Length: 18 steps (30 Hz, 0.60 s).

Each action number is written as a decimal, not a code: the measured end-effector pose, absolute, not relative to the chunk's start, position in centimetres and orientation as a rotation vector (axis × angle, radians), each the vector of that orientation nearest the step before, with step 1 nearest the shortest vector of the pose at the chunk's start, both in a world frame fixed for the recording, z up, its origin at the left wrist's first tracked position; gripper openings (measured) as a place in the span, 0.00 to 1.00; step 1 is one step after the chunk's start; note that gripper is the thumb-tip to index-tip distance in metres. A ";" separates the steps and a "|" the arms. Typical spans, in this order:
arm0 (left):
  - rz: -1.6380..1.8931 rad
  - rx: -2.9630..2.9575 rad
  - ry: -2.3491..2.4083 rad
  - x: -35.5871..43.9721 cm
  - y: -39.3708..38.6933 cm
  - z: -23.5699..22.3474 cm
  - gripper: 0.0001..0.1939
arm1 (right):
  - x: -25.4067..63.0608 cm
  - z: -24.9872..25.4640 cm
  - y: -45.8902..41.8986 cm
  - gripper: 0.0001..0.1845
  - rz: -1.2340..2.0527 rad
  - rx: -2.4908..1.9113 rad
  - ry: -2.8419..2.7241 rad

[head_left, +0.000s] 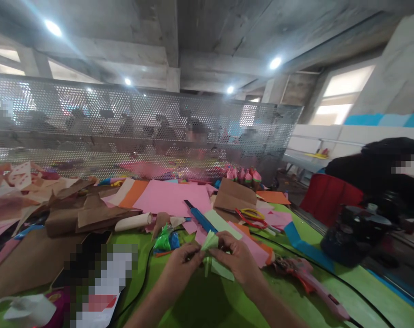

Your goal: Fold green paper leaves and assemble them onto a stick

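Between my two hands is a small pleated piece of pale green paper (211, 242), fanned out at its top. My left hand (185, 262) pinches its left lower side between thumb and fingers. From the right, my right hand (234, 255) grips the same folded paper with thumb and forefinger. Just beyond the hands lies a blue utility knife (203, 219) with its dark tip pointing away to the left. A flat pale green sheet (223, 223) is beside the knife. Another light green scrap (222, 270) shows below my right hand.
Red and yellow scissors (251, 217) lie behind my right hand. A pink glue gun (312, 284) with a cord is at the right. Pink paper (176, 197) and brown paper (236, 193) cover the back. A perforated metal screen (141, 132) closes off the far edge. A person sits at right.
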<state>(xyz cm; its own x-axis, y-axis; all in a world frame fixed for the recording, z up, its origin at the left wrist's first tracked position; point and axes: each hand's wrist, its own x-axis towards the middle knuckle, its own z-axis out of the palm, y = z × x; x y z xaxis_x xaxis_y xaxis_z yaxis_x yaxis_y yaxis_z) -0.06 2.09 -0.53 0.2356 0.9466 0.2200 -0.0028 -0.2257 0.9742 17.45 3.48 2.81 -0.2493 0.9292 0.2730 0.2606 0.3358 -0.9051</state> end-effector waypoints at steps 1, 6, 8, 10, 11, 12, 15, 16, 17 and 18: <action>1.196 1.499 0.942 0.0 2.2 -0.6 0.14 | 17.4 2.7 3.4 0.11 0.962 -1.073 -1.722; 1.264 1.514 0.985 0.0 2.1 -0.6 0.13 | 17.3 2.8 2.9 0.14 1.022 -1.125 -1.659; 1.267 1.548 1.008 0.0 2.0 -0.5 0.12 | 17.2 2.8 2.9 0.16 1.054 -1.146 -1.584; 1.257 1.571 1.020 0.1 1.9 -0.3 0.12 | 17.1 2.8 3.0 0.18 1.076 -1.154 -1.523; 1.252 1.576 1.021 0.1 1.9 -0.3 0.11 | 17.1 2.8 3.1 0.18 1.086 -1.151 -1.508; 1.249 1.583 1.022 0.1 1.9 -0.2 0.11 | 17.1 2.7 3.2 0.18 1.096 -1.150 -1.504; 1.247 1.603 1.029 0.0 1.9 -0.1 0.11 | 17.0 2.7 3.2 0.18 1.123 -1.149 -1.513; 1.246 1.610 1.032 0.0 1.9 -0.1 0.11 | 17.0 2.7 3.1 0.18 1.134 -1.148 -1.514; 1.246 1.617 1.038 0.0 1.9 0.0 0.11 | 17.0 2.8 3.0 0.19 1.144 -1.148 -1.509; 1.245 1.625 1.045 0.0 1.8 0.1 0.11 | 17.0 2.9 3.0 0.19 1.152 -1.148 -1.501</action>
